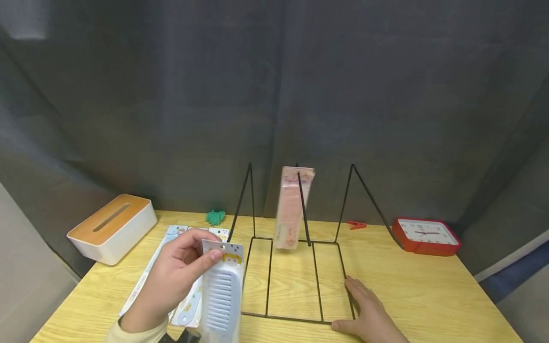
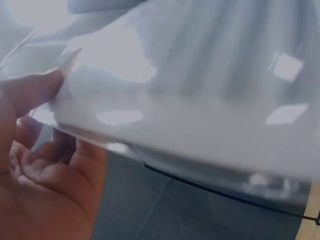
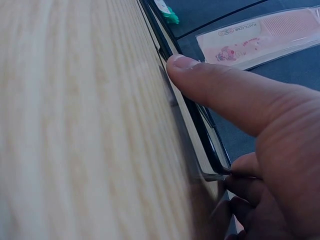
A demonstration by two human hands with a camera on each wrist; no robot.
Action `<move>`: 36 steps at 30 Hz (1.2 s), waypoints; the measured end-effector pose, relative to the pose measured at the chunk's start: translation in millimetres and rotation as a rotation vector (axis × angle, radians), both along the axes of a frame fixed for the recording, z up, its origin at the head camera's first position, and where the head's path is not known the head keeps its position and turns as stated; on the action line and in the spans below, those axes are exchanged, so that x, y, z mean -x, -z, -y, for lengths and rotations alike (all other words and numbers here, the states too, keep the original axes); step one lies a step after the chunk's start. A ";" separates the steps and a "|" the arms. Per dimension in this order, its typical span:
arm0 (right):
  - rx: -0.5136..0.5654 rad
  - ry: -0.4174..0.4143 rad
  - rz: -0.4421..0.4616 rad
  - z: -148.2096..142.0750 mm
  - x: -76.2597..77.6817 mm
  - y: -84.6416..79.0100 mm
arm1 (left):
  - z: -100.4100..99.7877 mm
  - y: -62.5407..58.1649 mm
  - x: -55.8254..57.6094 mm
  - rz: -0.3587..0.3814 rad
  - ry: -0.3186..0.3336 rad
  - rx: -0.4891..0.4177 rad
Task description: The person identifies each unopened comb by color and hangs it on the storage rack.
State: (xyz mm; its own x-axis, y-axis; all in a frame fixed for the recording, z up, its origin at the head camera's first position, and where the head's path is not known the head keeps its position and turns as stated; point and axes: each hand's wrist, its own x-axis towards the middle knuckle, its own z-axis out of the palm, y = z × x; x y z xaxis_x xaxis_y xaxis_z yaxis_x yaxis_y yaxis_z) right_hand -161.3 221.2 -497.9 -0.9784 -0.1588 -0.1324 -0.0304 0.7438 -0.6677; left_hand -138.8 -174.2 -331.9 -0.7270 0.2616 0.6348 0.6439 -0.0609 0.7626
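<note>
My left hand point(image 1: 177, 271) pinches the top edge of a clear-wrapped blue comb point(image 1: 220, 300) between thumb and fingers, and the pack hangs down toward the front edge. In the left wrist view its glossy wrapper point(image 2: 200, 100) fills much of the frame. A black wire rack point(image 1: 317, 281) stands on the table to the right. A packaged pink comb point(image 1: 289, 209) hangs from its middle prong. My right hand point(image 1: 369, 312) holds the rack's near right corner; its thumb point(image 3: 215, 87) lies on the front wire and the fingers are at the side wire.
More packaged combs point(image 1: 188, 305) lie behind the left hand. A white tissue box with a wooden lid point(image 1: 113, 228) stands at the left, a red clock point(image 1: 426, 236) at the right. A green tuft point(image 1: 215, 217) and a red clip point(image 1: 357, 225) lie near the dark curtain point(image 1: 274, 95).
</note>
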 end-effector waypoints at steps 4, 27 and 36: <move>-0.007 0.002 -0.003 1.3 0.5 0.0 | -0.7 -2.2 2.3 0.023 0.010 0.004; 0.005 0.015 0.004 -0.7 2.3 3.6 | -16.4 -13.0 105.8 0.361 -0.124 0.066; 0.018 0.022 0.018 1.6 -0.6 1.1 | -30.2 -28.2 163.5 0.437 -0.201 0.049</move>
State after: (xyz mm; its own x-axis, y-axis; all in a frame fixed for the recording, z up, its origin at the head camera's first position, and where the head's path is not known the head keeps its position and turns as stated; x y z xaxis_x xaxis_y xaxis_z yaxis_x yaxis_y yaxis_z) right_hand -160.6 219.6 -499.0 -0.9792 -0.1394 -0.1472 -0.0018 0.7320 -0.6813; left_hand -302.3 -144.1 -303.7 -0.9623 0.1105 0.2486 0.2575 0.0744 0.9634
